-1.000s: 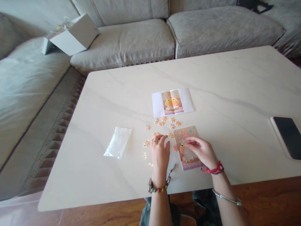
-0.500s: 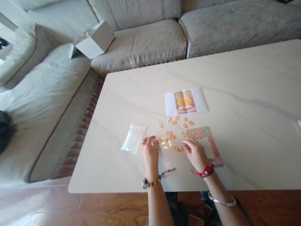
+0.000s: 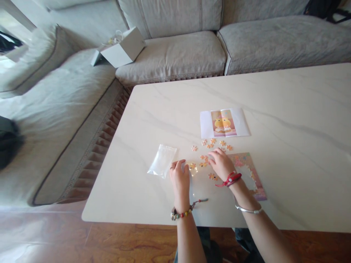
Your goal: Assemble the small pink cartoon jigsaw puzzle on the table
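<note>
My left hand is curled over the table, thumb and forefinger bent toward each other; whatever may be between them is too small to make out. Just right of its thumb lies an orange puzzle piece. My right hand reaches over the loose pieces with its fingers pinched beside a joined orange cluster; the fingertips hide what they hold, if anything. Two joined pieces lie below it. Partly behind my right wrist is the puzzle board, its border filled in around a bare white middle.
A folded picture sheet with a yellow character lies beyond several loose pieces. To the left is a clear plastic bag. The pale marble-patterned table faces a grey sofa, with a white box on it.
My right hand has moved away from the puzzle board's edge, up and left to the loose pieces. My left hand stays near the same place by the bag. The whole view has shifted slightly.
</note>
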Available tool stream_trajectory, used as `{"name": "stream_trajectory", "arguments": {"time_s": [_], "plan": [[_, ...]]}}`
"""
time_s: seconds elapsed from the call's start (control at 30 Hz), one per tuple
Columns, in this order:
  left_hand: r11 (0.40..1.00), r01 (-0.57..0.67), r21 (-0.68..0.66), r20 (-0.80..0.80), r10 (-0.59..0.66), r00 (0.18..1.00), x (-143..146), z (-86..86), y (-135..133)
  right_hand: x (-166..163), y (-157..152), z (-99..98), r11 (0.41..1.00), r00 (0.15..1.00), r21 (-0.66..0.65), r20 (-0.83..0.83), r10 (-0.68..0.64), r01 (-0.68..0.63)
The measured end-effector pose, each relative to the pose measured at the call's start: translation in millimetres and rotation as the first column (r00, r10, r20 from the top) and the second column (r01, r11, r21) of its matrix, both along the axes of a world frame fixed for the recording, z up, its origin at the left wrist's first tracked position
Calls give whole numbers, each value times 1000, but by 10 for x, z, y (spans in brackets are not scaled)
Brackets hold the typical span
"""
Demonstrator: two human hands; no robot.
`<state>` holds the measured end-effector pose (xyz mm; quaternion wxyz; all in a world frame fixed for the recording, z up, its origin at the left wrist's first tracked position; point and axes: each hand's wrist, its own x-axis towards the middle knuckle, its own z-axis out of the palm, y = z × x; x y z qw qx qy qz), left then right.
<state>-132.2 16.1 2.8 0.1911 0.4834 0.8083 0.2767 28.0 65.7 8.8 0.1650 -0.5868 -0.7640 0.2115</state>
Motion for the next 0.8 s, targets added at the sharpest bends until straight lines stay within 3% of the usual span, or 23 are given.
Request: {"name": "stream_trajectory", "arguments": {"time_s": [0.17,0.3,0.5,0.8], "plan": [[1000,-8,19,14,8,1000,-13,45,-12,537,-125,-6,982,987,102,-29,-158,160],[1000,-2,16,10,2,1000,6,41,-7,670,-249,100,984,990,120,-69,-123,131],[1000,-2,-14,21,2,1000,39,26,4,277,-295,167,998,993,-35,-110,46,-50],[999,-9,31,9,8,1000,28,-38,21,-508,417,75,990,992,-64,-23,124,-125]]}}
